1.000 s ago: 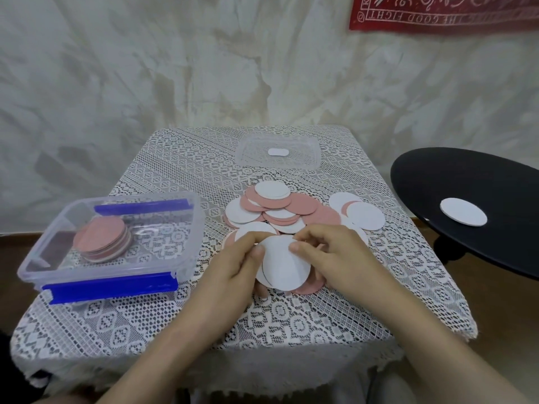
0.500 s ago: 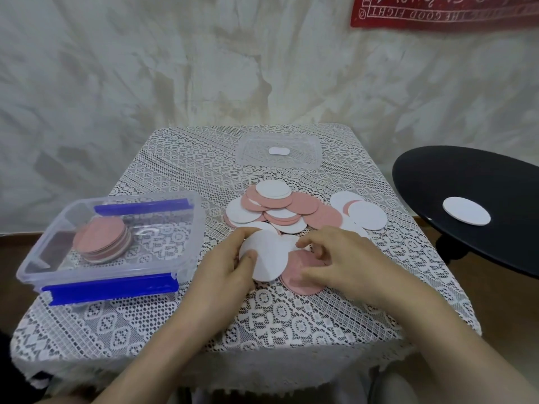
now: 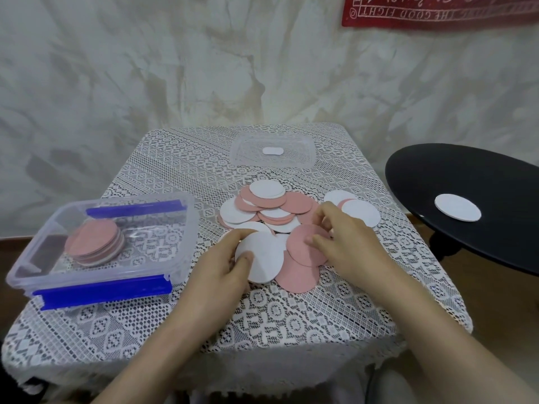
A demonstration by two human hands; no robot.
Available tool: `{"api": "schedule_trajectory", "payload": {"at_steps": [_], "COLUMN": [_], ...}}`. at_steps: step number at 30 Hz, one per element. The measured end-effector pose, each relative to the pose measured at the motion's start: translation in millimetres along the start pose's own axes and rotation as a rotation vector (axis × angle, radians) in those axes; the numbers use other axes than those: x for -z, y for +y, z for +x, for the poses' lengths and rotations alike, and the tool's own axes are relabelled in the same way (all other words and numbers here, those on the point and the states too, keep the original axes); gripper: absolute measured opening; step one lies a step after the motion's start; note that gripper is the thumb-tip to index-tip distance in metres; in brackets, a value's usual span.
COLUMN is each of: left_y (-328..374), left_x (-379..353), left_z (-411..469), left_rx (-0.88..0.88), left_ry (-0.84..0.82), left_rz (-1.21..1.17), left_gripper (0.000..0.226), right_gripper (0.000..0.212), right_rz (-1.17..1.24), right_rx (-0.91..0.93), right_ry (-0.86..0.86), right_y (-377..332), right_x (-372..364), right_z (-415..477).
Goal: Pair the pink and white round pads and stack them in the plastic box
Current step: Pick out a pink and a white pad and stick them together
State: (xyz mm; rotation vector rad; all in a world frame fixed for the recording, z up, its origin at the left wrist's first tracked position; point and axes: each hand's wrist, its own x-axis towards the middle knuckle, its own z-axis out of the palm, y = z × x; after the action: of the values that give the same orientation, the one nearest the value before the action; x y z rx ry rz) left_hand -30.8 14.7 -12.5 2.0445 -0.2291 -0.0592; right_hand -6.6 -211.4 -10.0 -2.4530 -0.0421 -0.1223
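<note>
We now hold one pad in each hand, at centre frame.
A second ago both hands were on the white pad (image 3: 262, 258); now our left hand (image 3: 221, 266) pinches it alone, and our right hand (image 3: 347, 243) grips a pink pad (image 3: 303, 243) beside it, so a pair is ready to join. The plastic box (image 3: 29, 275) sits at left with an open path; its near rim needs clearing.

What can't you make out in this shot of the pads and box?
Head view only:
Pad count in the pink-topped stack inside the clear plastic box: edges too thin.
Underside of the white round pad: faces down, gripped by the left hand.
Red wall banner: cut off by top edge.
</note>
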Motion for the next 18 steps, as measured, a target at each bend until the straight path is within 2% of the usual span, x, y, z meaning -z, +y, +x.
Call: {"api": "schedule_trajectory", "payload": {"at_steps": [4,6,9,12,18], "left_y": [1,1,0,-2,-1], "left_x": [2,2,4,7,10], "left_z": [-2,-3,-6,-11,-29], "left_rx": [0.005,0.001,0.002,-0.003,-0.096], "left_ry": [0.010,0.017,0.020,0.023,-0.050], "left_rz": [0.011,0.010,0.008,-0.025,-0.044], "left_gripper": [0.032,0.033,0.033,0.032,0.026], "right_gripper": [0.017,0.014,0.009,0.008,0.009], "right_rz": [0.372,0.467,0.495,0.499,0.485], "right_rx": [-0.034,-0.002,0.070,0.107,0.053], "right_ry": [-0.025,-0.060,-0.124,-0.099,-0.198], "right_y": [3,2,-4,-9,-32], "right_x": [1,2,4,9,-11], "right_z": [-2,-3,-11,-17,-40]}}
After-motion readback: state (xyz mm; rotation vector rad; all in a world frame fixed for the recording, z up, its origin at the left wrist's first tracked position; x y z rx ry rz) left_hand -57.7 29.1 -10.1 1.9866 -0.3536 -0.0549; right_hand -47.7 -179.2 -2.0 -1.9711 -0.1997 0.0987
